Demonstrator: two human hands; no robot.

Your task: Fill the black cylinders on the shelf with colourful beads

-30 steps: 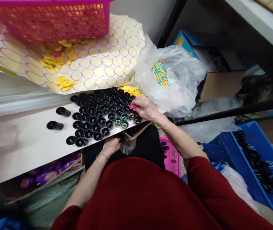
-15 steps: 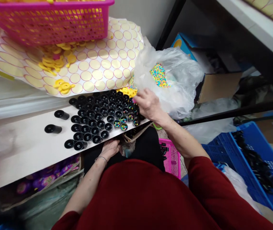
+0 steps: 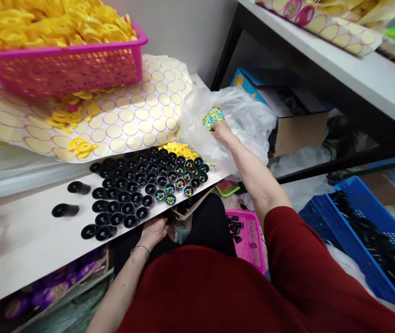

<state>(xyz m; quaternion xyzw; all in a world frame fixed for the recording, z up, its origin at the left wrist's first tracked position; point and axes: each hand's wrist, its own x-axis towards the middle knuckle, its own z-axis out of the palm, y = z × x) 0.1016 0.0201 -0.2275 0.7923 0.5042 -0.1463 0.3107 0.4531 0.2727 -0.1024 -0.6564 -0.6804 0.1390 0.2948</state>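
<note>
My right hand (image 3: 222, 132) reaches into a clear plastic bag (image 3: 253, 108), its fingers curled together at a heap of small coloured beads (image 3: 213, 115). The fingertips are partly hidden among them. Many black cups (image 3: 128, 209) stand close together on the white shelf board (image 3: 27, 240). Beads lie in several cups at the right end, such as the bead-filled cup (image 3: 170, 199). My left hand (image 3: 154, 231) is low by the board's front edge, above my lap, with its fingers mostly out of sight. Yellow plastic pieces (image 3: 180, 150) lie behind the cups.
A pink basket (image 3: 79, 69) heaped with yellow pieces stands on a sheet of round stickers (image 3: 142, 101). Below are another pink basket (image 3: 253, 240) and a blue crate (image 3: 385, 259) with black parts. A cardboard box (image 3: 301, 129) is under the right-hand table (image 3: 364, 69).
My right hand has moved from above the cups at the right end into the bag, onto the beads. The left hand stays low by the board. The camera view has shifted.
</note>
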